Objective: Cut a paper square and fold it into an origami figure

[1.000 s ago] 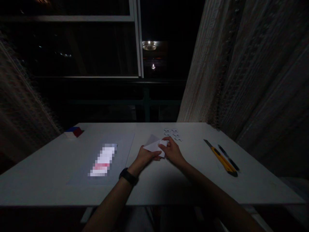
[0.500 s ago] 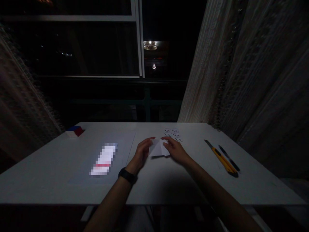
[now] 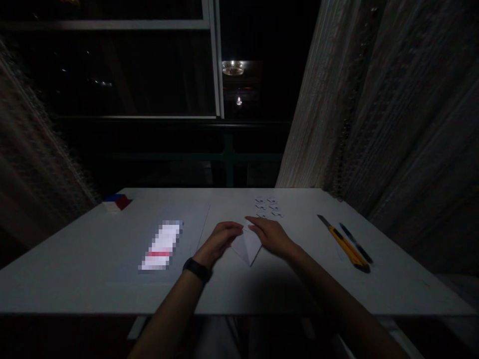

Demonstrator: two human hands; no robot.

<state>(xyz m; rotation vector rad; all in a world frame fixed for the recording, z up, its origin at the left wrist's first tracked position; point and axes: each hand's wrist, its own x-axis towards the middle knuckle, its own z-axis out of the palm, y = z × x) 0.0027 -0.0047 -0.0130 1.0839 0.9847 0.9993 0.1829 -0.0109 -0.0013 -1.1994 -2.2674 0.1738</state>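
Two hands: both the person's own, met at the middle of the white table (image 3: 262, 294), one on each side of a folded white paper (image 3: 247, 249).
Left hand (image 3: 220, 238): fingers curled, tips on the paper's upper left edge; the dim light hid whether the thumb pinched that edge or only pressed it.
Right hand (image 3: 274, 236): flatter and spread, fingers stretched leftward over the paper's upper right edge, bearing down and clasping nothing.
Folded white paper: lay on the table between the two hands, a kite-like shape with its point toward the person.
Change: a second earlier the paper was held up off the table between both hands. Half a second earlier it stood on edge between the fingertips. Now it was down and turned point-near.
Meaning of the change: the work seemed to have passed from shaping in the air to pressing a fold flat against the table.
Wrist: a black wristwatch (image 3: 197, 270) on the left arm.
Just beyond the right hand: small paper pieces (image 3: 269, 207) set out in short rows, apart from the fingers.
Right side: a yellow utility knife (image 3: 345, 246) and a dark pen (image 3: 356, 244) side by side, well apart from the hands.
Left side: a white pixelated item (image 3: 160, 247) with a red band; a red and blue block (image 3: 116, 202) at the far corner.
Surround: curtain (image 3: 374, 124) at right, dark window (image 3: 149, 75) behind the table.
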